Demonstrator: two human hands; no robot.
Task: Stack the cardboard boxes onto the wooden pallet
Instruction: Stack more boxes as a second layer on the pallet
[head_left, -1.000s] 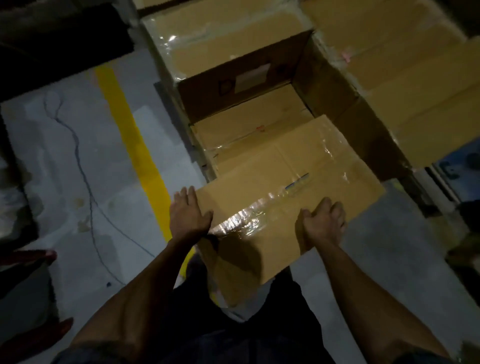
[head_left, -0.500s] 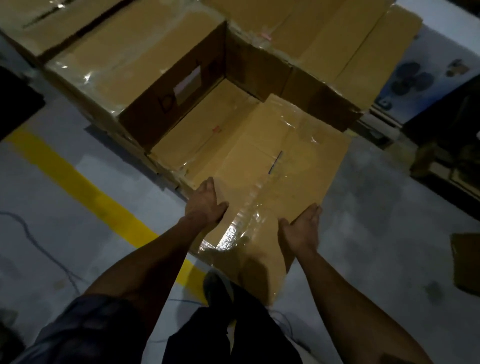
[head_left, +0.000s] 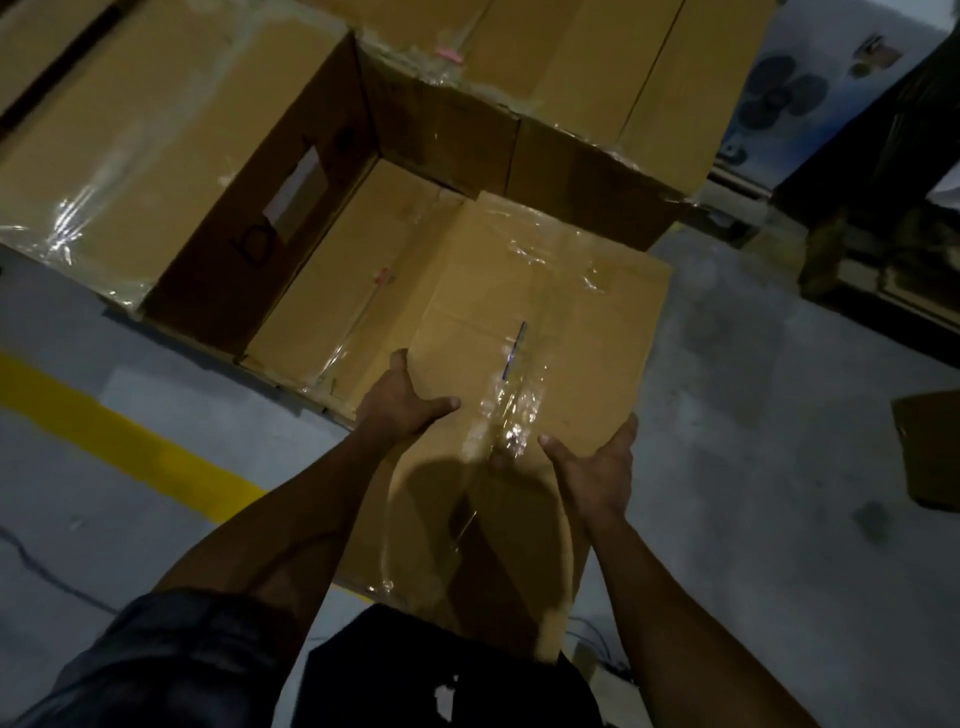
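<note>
Person carrying a taped cardboard box (head_left: 524, 332) toward the stacked boxes (head_left: 171, 156).

The left hand (head_left: 400, 402) grips its left edge, the right hand (head_left: 597, 465) its right edge; the box hangs tilted over the low box (head_left: 353, 270) beside the stack.

The carried box (head_left: 524, 364) hides most of the low box (head_left: 343, 291) behind it and its own underside. No pallet shows under the stack. The top edge crops the 2 tall boxes (head_left: 156, 135).
</note>
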